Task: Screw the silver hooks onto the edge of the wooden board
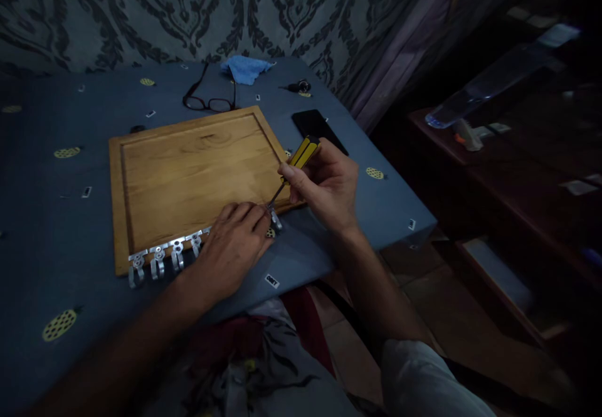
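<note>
A wooden board (pixel 188 172) lies on a table with a blue cloth (pixel 70 229). Along the board's near edge runs a metal hook rail (pixel 164 255) with several hooks. My left hand (pixel 230 248) lies palm down on the rail's right part, fingers pressed flat against it. My right hand (pixel 324 185) is closed around a yellow and black screwdriver (pixel 301 157). Its thin shaft slants down to the rail's right end, just by my left fingertips.
Black glasses (pixel 209 100), a blue rag (pixel 247 69), a small dark object (pixel 298 86) and a black phone (pixel 317 128) lie beyond the board. A dark wooden shelf (pixel 512 172) stands to the right. A patterned wall rises behind the table.
</note>
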The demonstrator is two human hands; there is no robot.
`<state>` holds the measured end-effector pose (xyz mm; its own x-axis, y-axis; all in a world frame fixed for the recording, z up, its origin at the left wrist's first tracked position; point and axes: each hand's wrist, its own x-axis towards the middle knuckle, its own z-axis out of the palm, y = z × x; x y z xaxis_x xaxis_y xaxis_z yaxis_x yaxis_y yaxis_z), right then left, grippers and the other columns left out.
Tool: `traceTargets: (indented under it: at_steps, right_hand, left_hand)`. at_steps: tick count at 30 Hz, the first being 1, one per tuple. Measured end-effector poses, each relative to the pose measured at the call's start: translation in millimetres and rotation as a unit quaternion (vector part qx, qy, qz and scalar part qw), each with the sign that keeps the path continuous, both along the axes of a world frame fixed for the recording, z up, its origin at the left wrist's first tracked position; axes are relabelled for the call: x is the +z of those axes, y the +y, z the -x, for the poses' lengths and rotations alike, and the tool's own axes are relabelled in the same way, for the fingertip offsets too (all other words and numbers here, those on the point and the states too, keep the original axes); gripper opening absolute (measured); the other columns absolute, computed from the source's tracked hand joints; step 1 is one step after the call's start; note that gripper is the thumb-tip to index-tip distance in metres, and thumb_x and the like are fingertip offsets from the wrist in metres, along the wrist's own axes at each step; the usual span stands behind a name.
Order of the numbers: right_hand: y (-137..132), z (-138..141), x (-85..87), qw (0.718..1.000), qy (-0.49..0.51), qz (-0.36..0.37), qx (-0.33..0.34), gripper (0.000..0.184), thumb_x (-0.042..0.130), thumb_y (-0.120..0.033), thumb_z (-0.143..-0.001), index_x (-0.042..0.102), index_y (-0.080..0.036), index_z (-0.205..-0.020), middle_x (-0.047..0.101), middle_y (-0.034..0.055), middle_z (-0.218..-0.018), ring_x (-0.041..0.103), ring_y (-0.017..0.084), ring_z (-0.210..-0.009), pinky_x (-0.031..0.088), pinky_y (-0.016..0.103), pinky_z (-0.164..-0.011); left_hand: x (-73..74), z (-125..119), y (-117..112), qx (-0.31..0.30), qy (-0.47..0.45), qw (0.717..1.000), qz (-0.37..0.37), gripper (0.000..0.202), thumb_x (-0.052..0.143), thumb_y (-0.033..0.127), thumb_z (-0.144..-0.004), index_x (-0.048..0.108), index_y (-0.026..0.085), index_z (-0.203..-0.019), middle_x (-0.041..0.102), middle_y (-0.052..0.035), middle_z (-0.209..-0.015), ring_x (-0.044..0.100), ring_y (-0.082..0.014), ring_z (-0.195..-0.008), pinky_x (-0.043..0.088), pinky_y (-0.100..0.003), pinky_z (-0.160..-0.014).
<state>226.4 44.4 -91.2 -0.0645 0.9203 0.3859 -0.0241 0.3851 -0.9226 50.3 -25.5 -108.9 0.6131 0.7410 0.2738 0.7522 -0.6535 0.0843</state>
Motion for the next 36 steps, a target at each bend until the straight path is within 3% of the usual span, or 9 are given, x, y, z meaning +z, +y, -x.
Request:
traceTargets:
  at_steps: [5, 9, 15, 23, 26, 31, 36]
  right_hand:
    - [-9, -2, 6.7, 0.998, -0.053, 0.035, 0.022, 0.046, 0.091, -0.055, -0.075, 0.057, -0.025, -0.075, 0.058, -0.0049, -0.070, 0.051, 0.009, -0.052, 0.048, 0.024, -0.040]
    - [-11, -6, 9.1, 0.995, -0.101, 0.008, 0.026, 0.038, 0.090, -0.052, -0.078, 0.064, -0.023, -0.080, 0.062, -0.0026, -0.076, 0.057, 0.011, -0.062, 0.051, 0.024, -0.047]
    - [-10, -18, 15.9, 0.990, -0.102, 0.019, 0.099, 0.042, 0.077, -0.057, -0.090, 0.076, -0.020, -0.109, 0.072, 0.0004, -0.082, 0.062, 0.010, -0.057, 0.054, 0.025, -0.055]
    - [-7, -7, 15.1, 0.997, -0.039, 0.049, 0.054, 0.040, 0.094, -0.050, -0.073, 0.067, -0.021, -0.077, 0.064, -0.0045, -0.071, 0.056, 0.008, -0.051, 0.052, 0.022, -0.045]
    - [-6, -8, 16.0, 0.996, -0.013, 0.059, 0.072, 0.039, 0.095, -0.049, -0.071, 0.068, -0.022, -0.080, 0.066, -0.0045, -0.073, 0.058, 0.009, -0.052, 0.054, 0.023, -0.046]
    - [-4, -18, 19.9, 0.990, -0.039, 0.053, 0.126, 0.038, 0.087, -0.053, -0.081, 0.076, -0.021, -0.099, 0.073, -0.0011, -0.081, 0.065, 0.010, -0.055, 0.059, 0.026, -0.056]
    - [-4, -11, 15.4, 0.995, -0.050, 0.052, 0.073, 0.040, 0.093, -0.052, -0.074, 0.068, -0.021, -0.080, 0.065, -0.0044, -0.070, 0.059, 0.010, -0.050, 0.050, 0.025, -0.046]
  left_hand:
    - [-0.1, 0, 0, 0.002, -0.005, 1.000, 0.006, 0.027, 0.062, 0.026, -0.104, 0.070, 0.009, -0.124, 0.076, -0.0143, -0.121, 0.067, -0.0302, -0.114, 0.053, -0.046, -0.101]
    - [-0.7, 1, 0, 0.000, -0.006, 1.000, 0.010, 0.030, 0.062, 0.026, -0.104, 0.069, 0.008, -0.127, 0.076, -0.0148, -0.123, 0.068, -0.0305, -0.116, 0.053, -0.046, -0.101]
    - [-1.6, -1, 0, 0.007, 0.003, 1.000, -0.009, 0.028, 0.064, 0.026, -0.103, 0.071, 0.009, -0.124, 0.077, -0.0140, -0.120, 0.069, -0.0300, -0.114, 0.053, -0.044, -0.101]
    - [-0.8, 1, 0, 0.003, 0.007, 1.000, 0.003, 0.031, 0.062, 0.026, -0.104, 0.070, 0.008, -0.127, 0.076, -0.0148, -0.124, 0.068, -0.0307, -0.117, 0.053, -0.045, -0.104]
    - [0.5, 1, 0, -0.001, 0.014, 1.000, 0.004, 0.030, 0.062, 0.027, -0.104, 0.070, 0.009, -0.126, 0.076, -0.0138, -0.125, 0.068, -0.0299, -0.116, 0.053, -0.044, -0.102]
    - [0.9, 1, 0, 0.001, -0.001, 1.000, -0.005, 0.029, 0.068, 0.026, -0.101, 0.071, 0.008, -0.123, 0.077, -0.0127, -0.121, 0.069, -0.0306, -0.113, 0.054, -0.045, -0.100]
    - [-0.2, 1, 0, 0.001, 0.004, 1.000, -0.007, 0.028, 0.066, 0.026, -0.102, 0.071, 0.009, -0.123, 0.077, -0.0136, -0.122, 0.069, -0.0308, -0.114, 0.054, -0.045, -0.101]
